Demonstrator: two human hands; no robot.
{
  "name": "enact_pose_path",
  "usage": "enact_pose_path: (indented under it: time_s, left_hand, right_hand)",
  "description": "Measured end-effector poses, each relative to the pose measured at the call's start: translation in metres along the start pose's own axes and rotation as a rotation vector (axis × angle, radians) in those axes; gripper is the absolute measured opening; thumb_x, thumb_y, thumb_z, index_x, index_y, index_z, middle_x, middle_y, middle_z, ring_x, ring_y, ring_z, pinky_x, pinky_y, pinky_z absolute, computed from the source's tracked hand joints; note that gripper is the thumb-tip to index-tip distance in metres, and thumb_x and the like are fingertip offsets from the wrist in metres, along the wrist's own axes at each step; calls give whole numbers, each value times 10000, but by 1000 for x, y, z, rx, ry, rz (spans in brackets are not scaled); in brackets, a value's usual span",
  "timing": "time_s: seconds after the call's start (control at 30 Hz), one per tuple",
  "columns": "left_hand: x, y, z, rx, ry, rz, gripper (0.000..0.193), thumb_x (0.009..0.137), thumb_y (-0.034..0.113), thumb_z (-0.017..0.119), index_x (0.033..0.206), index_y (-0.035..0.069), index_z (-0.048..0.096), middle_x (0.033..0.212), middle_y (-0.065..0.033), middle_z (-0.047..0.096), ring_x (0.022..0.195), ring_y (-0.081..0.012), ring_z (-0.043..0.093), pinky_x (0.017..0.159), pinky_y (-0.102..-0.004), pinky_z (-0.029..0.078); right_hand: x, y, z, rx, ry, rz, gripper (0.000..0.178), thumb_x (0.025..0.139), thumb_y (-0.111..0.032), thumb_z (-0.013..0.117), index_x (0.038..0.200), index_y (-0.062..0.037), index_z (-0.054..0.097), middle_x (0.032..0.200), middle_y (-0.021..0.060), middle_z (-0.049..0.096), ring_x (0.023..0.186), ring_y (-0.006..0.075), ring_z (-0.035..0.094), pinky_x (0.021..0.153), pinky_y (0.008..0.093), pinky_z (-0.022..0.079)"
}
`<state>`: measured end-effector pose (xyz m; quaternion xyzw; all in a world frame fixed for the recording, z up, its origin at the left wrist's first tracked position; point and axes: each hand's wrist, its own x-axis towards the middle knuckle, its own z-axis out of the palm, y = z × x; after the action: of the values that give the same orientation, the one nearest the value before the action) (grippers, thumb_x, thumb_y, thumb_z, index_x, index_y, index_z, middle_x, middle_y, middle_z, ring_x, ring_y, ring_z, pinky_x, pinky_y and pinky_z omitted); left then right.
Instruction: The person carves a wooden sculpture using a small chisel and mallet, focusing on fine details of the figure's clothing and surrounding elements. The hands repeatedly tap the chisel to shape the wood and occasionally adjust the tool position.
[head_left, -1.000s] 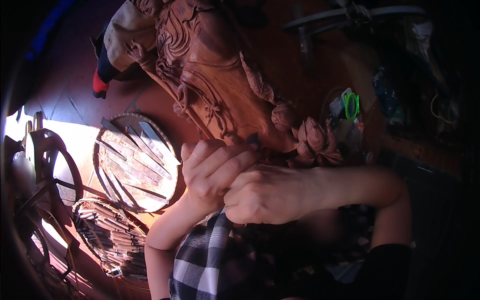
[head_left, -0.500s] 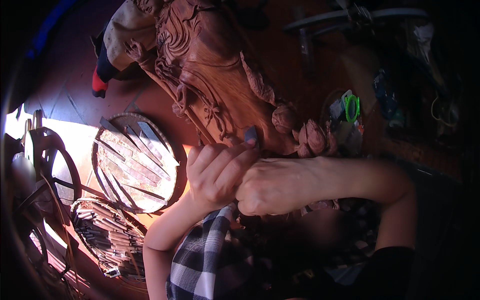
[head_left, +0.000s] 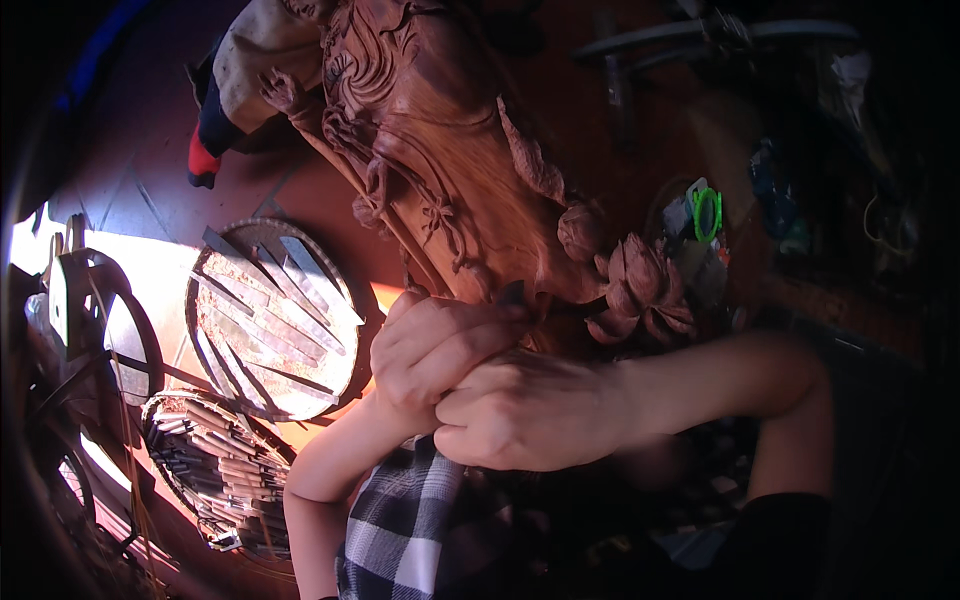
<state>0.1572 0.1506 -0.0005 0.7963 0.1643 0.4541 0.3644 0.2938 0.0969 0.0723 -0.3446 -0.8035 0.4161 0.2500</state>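
A carved reddish-brown wooden statue (head_left: 450, 170) with robe folds and a raised hand lies in front of me, its lower end towards me. Beside that end is a carved lotus flower (head_left: 645, 290). My left hand (head_left: 440, 345) is closed near the lower end, and the dark flat tip of a blade (head_left: 515, 293) shows at its fingers. My right hand (head_left: 525, 410) is a fist pressed against the left, just nearer to me. The rest of the bladed tool is hidden inside the hands.
At left, a round basket (head_left: 358, 345) holds several flat metal strips over shavings. Nearer stands another basket of wooden-handled tools (head_left: 235, 470). A black-framed object (head_left: 100, 330) stands at far left; a bright green ring-shaped item (head_left: 707, 214) lies at right. Checked cloth (head_left: 400, 530) covers my lap.
My right hand has moved down and slightly left, towards me. My left fingers have shifted too, and less of the blade shows. The view has shifted slightly, revealing more of the lotus.
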Motion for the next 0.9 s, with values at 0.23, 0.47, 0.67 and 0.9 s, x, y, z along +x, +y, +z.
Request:
enact_pose_path:
  time_s: [0.23,0.47,0.67,0.9]
  left_hand:
    - [-22,-4,16,-126,292,-51,287,662,119,707,922,-3,716,934,-139,687,775,-252,687,614,-292,530]
    - [-22,-2,22,-87,329,-170,257,596,133,721,844,61,729,881,-89,634,768,-239,631,612,-316,494]
    - [-17,-17,33,66,406,-84,286,528,167,734,811,130,729,965,-46,617,934,-256,556,735,-314,452]
    - [-4,-18,32,124,462,-136,273,521,179,731,794,168,733,1009,-46,613,974,-261,539,811,-346,458]
  right_hand:
    - [14,-5,12,13,72,69,114,714,-58,604,650,10,538,708,179,590,729,311,642,695,390,509]
    - [10,-4,15,-101,-40,149,125,782,-108,637,741,-52,533,773,116,537,774,280,576,705,396,457]
    - [10,-6,11,-259,-80,185,95,780,-134,597,760,-41,599,800,118,589,853,269,576,768,410,440]
    - [15,-3,9,-358,-22,211,97,775,-136,608,765,-39,601,780,103,573,842,255,577,774,414,437]
